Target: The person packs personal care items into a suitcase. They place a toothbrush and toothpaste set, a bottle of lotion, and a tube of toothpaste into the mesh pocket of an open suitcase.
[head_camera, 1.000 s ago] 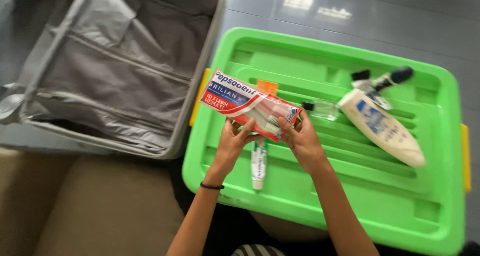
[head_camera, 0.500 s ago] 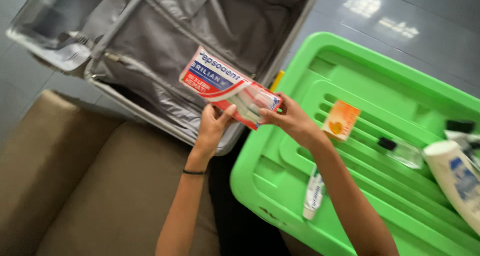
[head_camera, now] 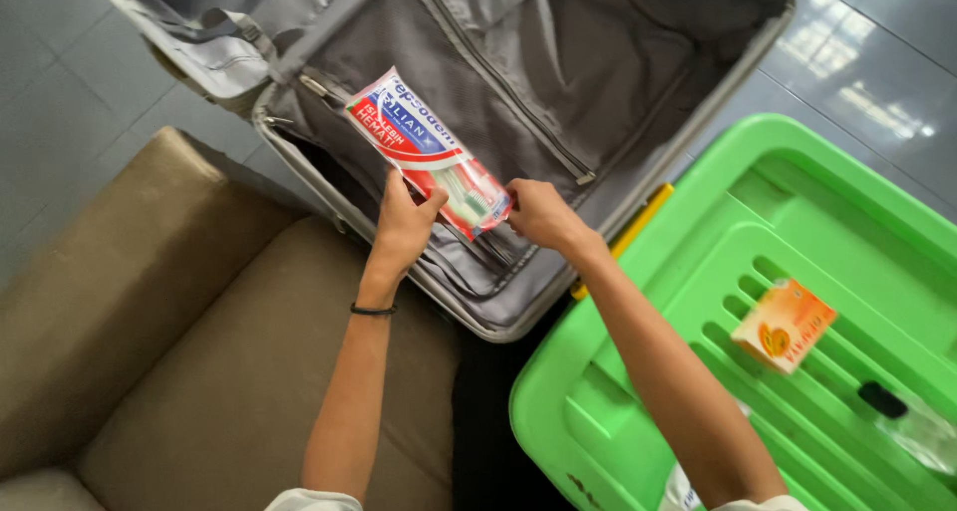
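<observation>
Both my hands hold a red, white and blue toothbrush pack (head_camera: pixel 424 147) over the open grey suitcase (head_camera: pixel 598 62). My left hand (head_camera: pixel 404 222) grips the pack's lower edge from the left; a black band sits on that wrist. My right hand (head_camera: pixel 538 214) pinches the pack's right end, where the clear window shows the brushes. The pack hangs tilted above the suitcase's near rim and its grey zipped lining.
A bright green plastic lid (head_camera: pixel 797 371) fills the lower right, carrying a small orange box (head_camera: pixel 785 324) and a clear little bottle with a black cap (head_camera: pixel 912 426). A brown cushion seat (head_camera: pixel 169 371) lies at the lower left. Grey tiled floor surrounds the suitcase.
My hands carried the toothbrush pack leftwards off the green lid and over the open suitcase. The view swung left, so the lotion bottle and toothpaste tube left the frame.
</observation>
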